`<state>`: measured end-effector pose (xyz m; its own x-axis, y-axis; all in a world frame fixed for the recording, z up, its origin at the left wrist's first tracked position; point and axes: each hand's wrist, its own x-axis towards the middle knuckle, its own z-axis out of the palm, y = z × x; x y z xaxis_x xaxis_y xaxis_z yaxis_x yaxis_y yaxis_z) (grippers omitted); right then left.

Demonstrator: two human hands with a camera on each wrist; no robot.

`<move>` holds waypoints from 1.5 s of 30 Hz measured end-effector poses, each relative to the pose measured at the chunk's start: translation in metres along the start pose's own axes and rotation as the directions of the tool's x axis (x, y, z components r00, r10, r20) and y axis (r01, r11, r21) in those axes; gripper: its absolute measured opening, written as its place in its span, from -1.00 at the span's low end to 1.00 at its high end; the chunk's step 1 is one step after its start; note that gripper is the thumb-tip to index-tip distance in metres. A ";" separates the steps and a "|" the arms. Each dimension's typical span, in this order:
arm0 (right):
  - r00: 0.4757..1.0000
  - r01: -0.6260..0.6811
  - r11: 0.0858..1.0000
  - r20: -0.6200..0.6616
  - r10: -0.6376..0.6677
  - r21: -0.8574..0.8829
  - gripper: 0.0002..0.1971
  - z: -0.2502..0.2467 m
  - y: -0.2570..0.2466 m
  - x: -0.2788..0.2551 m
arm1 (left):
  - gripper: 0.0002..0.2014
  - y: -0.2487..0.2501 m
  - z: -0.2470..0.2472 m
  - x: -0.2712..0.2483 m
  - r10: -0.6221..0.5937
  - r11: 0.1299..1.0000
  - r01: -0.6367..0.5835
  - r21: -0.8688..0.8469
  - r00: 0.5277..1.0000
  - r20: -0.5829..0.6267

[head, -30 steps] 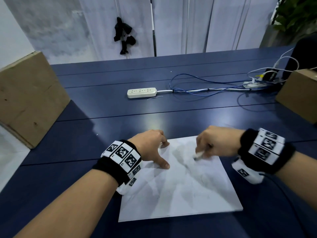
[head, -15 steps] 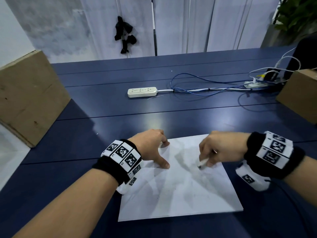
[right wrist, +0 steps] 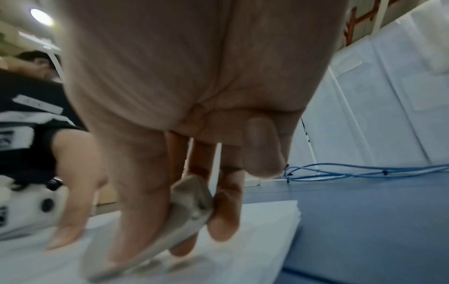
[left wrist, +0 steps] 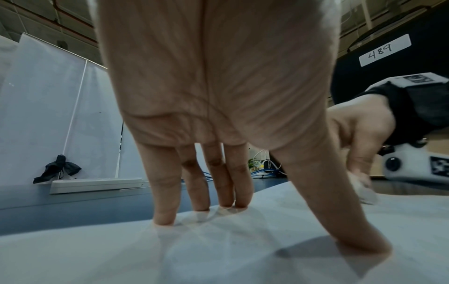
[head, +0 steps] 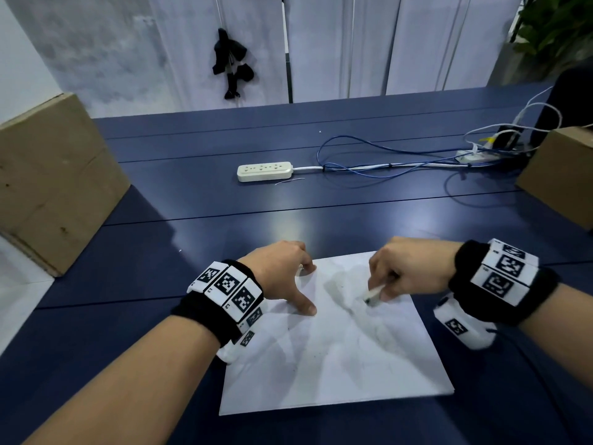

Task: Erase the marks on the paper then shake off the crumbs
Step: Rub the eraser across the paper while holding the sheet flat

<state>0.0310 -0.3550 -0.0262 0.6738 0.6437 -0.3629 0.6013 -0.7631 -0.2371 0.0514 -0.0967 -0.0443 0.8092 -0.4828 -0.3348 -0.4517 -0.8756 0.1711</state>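
A white sheet of paper (head: 337, 358) lies on the dark blue table (head: 224, 220), with faint grey pencil marks near its upper right. My left hand (head: 282, 277) presses on the paper's upper left part with straight fingertips (left wrist: 165, 215) and thumb spread. My right hand (head: 398, 271) pinches a worn white eraser (head: 372, 293) between thumb and fingers, its tip down on the marked area. In the right wrist view the eraser (right wrist: 175, 217) sits slanted against the paper (right wrist: 243, 249) under my thumb. Small dark crumbs dot the sheet.
A white power strip (head: 264, 171) with blue and white cables (head: 385, 162) lies further back. Cardboard boxes stand at the left (head: 54, 181) and right (head: 558, 178) table edges. White panels rise behind the table.
My right hand has rubbed the eraser back and forth over the marked patch, first shifting right and toward me, then back a little. The left hand has stayed pressing on the paper.
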 end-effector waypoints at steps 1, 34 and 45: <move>0.998 -0.045 0.999 -0.051 0.046 0.005 -0.76 -0.002 0.005 0.006 | -0.28 0.000 0.000 0.000 0.000 1.000 0.000 0.002 1.000 0.001; 0.988 -0.053 0.999 -0.146 0.051 -0.012 -0.66 -0.008 0.014 0.008 | -0.27 0.001 -0.001 0.000 -0.005 1.000 0.005 -0.002 1.000 0.004; 0.959 -0.182 0.980 -0.234 0.159 -0.079 -0.55 -0.012 0.020 0.021 | -0.29 0.001 -0.001 0.001 -0.005 1.000 0.005 0.000 1.000 0.007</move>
<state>0.0624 -0.3560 -0.0275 0.8426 0.5095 -0.1746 0.5005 -0.8605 -0.0956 0.0519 -0.0981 -0.0437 0.8090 -0.4782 -0.3419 -0.4475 -0.8781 0.1693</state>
